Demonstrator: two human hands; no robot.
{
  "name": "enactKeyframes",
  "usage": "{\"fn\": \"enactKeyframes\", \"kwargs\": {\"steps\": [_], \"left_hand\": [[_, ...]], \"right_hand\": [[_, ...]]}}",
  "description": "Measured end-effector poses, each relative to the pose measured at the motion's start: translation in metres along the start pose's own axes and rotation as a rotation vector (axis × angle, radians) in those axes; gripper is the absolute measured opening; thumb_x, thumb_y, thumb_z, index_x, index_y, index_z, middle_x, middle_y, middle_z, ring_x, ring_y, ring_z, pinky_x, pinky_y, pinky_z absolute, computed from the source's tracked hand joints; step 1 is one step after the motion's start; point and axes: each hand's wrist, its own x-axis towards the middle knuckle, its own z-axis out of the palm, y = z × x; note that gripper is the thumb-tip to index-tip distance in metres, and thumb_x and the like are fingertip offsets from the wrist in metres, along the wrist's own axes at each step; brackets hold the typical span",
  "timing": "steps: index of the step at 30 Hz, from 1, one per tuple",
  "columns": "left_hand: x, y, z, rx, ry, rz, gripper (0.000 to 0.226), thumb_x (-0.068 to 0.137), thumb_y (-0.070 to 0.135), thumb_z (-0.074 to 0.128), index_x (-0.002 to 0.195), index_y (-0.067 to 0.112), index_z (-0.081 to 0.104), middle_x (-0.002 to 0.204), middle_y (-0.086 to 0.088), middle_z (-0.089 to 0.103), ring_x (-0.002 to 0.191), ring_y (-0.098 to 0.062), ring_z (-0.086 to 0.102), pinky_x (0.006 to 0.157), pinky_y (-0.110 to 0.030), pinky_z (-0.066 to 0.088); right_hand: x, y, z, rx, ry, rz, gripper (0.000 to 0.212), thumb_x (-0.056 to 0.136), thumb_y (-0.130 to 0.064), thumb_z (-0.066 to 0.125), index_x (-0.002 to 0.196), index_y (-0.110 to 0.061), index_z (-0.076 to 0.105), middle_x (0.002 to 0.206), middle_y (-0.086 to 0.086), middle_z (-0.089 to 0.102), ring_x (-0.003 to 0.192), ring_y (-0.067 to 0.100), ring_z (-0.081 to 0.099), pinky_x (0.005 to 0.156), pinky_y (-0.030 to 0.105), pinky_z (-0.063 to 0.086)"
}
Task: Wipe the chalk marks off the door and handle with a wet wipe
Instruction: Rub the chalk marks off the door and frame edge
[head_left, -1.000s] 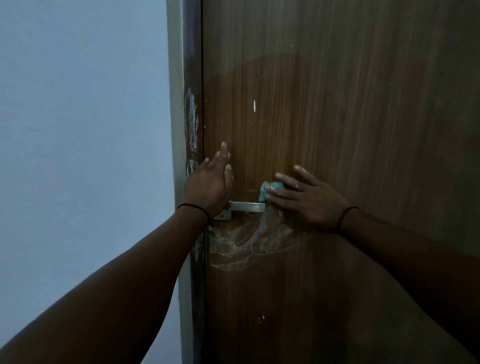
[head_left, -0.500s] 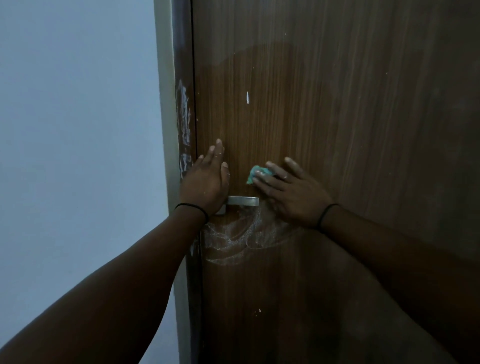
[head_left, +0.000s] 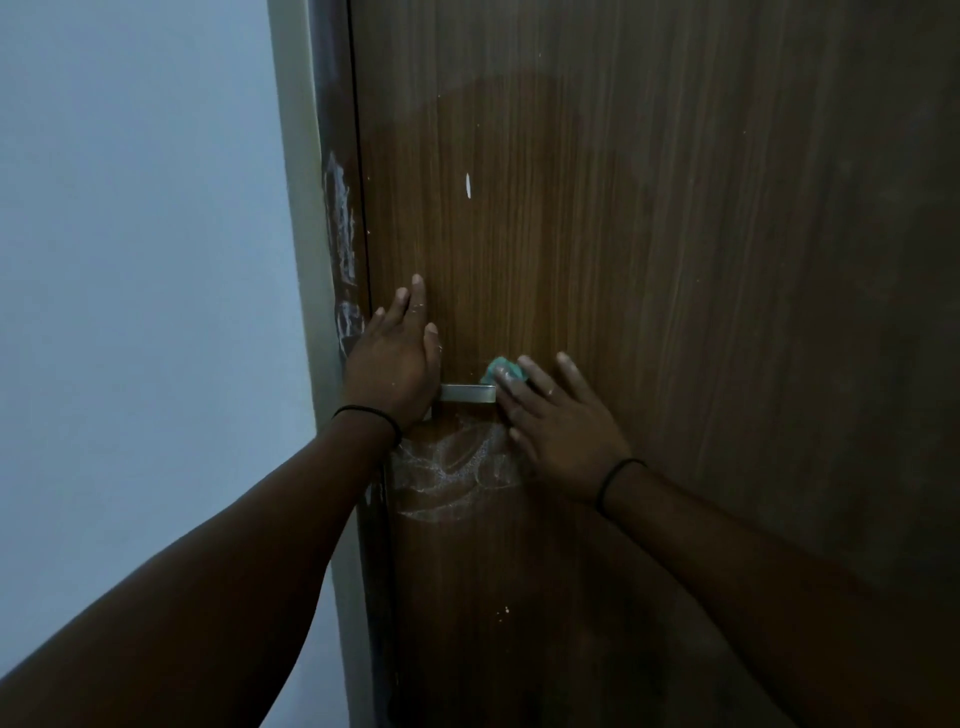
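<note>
A brown wooden door fills the right of the view, its left edge meeting a dark frame and a pale wall. The left hand lies flat against the door near that left edge, fingers straight and close together, covering the base of the metal handle. The right hand presses a teal wet wipe to the door with spread, straight fingers, just above the handle's free end. White chalk marks swirl below the handle (more streak the frame).
</note>
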Motion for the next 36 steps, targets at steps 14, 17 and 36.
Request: {"fn": "enactKeyframes", "kwargs": {"steps": [14, 17, 36], "left_hand": [[0.003, 0.008, 0.003, 0.082, -0.004, 0.022, 0.060, 0.102, 0.042, 0.025, 0.153, 0.012, 0.017, 0.156, -0.012, 0.031, 0.146, -0.025, 0.024, 0.118, -0.040, 0.019], [0.004, 0.006, 0.000, 0.077, -0.010, 0.039, 0.056, 0.103, 0.036, 0.026, 0.153, 0.012, 0.020, 0.155, -0.012, 0.032, 0.145, -0.025, 0.025, 0.118, -0.039, 0.019], [-0.008, 0.012, -0.005, 0.046, 0.066, 0.100, 0.055, 0.100, 0.035, 0.035, 0.148, 0.008, 0.030, 0.143, -0.016, 0.048, 0.133, -0.028, 0.044, 0.111, -0.043, 0.032]], "right_hand": [[-0.039, 0.006, 0.008, -0.003, -0.145, -0.015, 0.056, 0.100, -0.045, 0.020, 0.153, -0.025, 0.021, 0.161, 0.000, 0.021, 0.150, 0.024, 0.003, 0.119, 0.056, -0.005], [-0.069, 0.037, 0.010, -0.048, -0.118, 0.075, 0.056, 0.100, -0.042, 0.020, 0.152, -0.024, 0.027, 0.158, 0.000, 0.030, 0.150, 0.027, 0.011, 0.119, 0.058, 0.002], [-0.058, -0.036, 0.028, 0.256, -0.118, 0.194, 0.062, 0.102, -0.041, 0.026, 0.155, -0.013, 0.009, 0.164, 0.005, 0.003, 0.150, 0.018, -0.007, 0.121, 0.036, -0.004]]}}
